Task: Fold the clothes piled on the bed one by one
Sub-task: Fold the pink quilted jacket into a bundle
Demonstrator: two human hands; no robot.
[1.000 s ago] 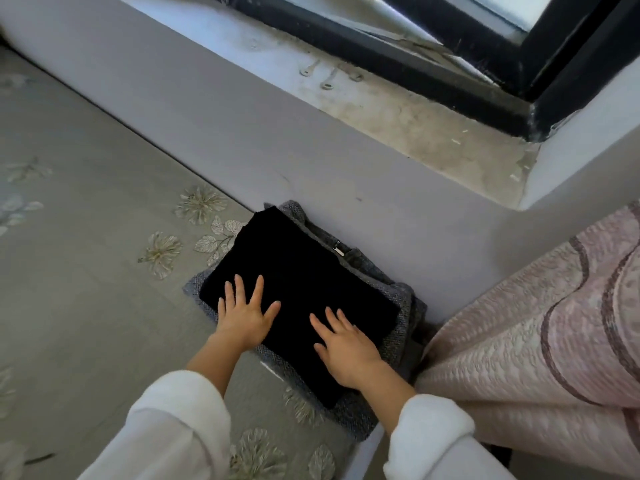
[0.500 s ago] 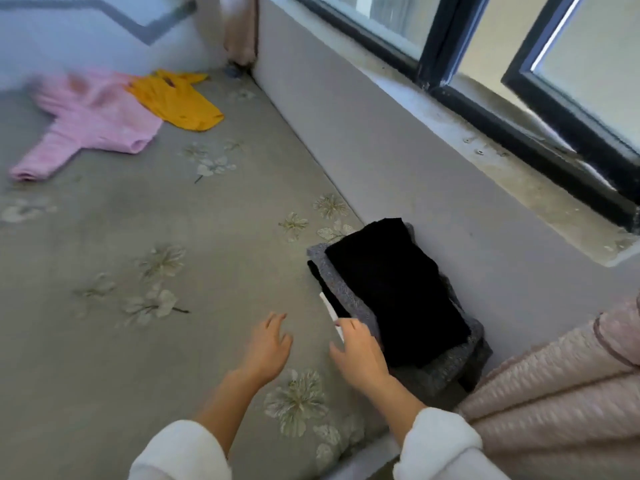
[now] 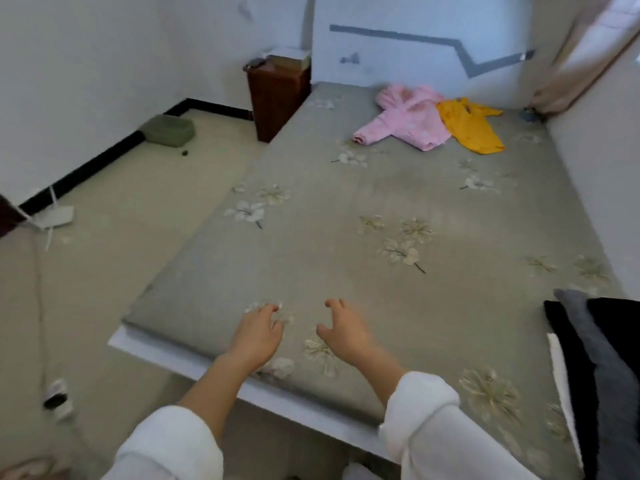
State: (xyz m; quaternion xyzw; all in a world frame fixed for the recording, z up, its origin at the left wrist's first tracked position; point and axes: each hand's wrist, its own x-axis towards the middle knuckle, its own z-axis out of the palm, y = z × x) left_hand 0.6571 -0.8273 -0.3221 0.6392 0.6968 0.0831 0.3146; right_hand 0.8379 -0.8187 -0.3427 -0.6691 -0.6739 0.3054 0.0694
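brown wooden nightstand (image 3: 279, 95) stands at the bed's far left corner, small items on top, too blurred to tell | green cushion (image 3: 168, 130) lies on the floor by the black baseboard (image 3: 86, 169) | white cable (image 3: 38, 271) runs along the floor at left | beige curtain (image 3: 585, 53) hangs at upper right

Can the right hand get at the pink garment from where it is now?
Probably not without moving closer. The right hand hovers empty near the bed's near edge, while the pink garment lies at the far end beside the yellow garment. Nothing lies between.
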